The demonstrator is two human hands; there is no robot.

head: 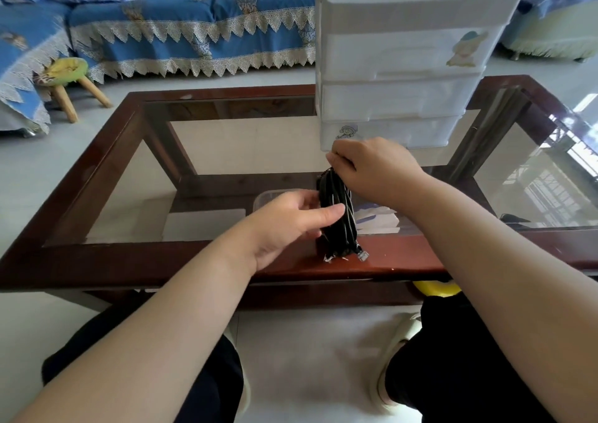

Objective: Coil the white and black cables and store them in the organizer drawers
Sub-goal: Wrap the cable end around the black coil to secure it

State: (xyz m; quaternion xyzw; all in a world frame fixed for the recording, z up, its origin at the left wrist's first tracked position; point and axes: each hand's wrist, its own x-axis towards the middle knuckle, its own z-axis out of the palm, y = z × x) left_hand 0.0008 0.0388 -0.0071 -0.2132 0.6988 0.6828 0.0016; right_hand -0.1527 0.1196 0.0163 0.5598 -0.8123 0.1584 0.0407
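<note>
The black cable [337, 217] was found already gathered into a long, narrow bundle and held upright over the near rail of the counter [97, 176]. Its long axis ran close to vertical, the top leaning slightly away from the person, the lower end with a clear plug just above the wood.

The left hand [288, 225] gripped the bundle at mid-height from the left side, thumb lying across the front of the strands and the remaining fingers [302, 200] curled behind. The right hand [372, 166] was at the top of the bundle, its fingers pressed together and pinching the upper end of the cable; whether they held a loose tail or the loop tops could not be told.

The organizer [398, 76], a white stack of drawers, stood on the counter directly beyond the bundle, and its lowest drawer [388, 131] sat just behind the right hand. All drawer fronts appeared closed. The right hand was the nearer of the two to the drawers.

Judgement: the coil was being finished or secured at its top. Storing it would require a drawer to be pulled open first, most readily by the right hand, leaving the left to carry the bundle forward.

No white cable was seen.
</note>
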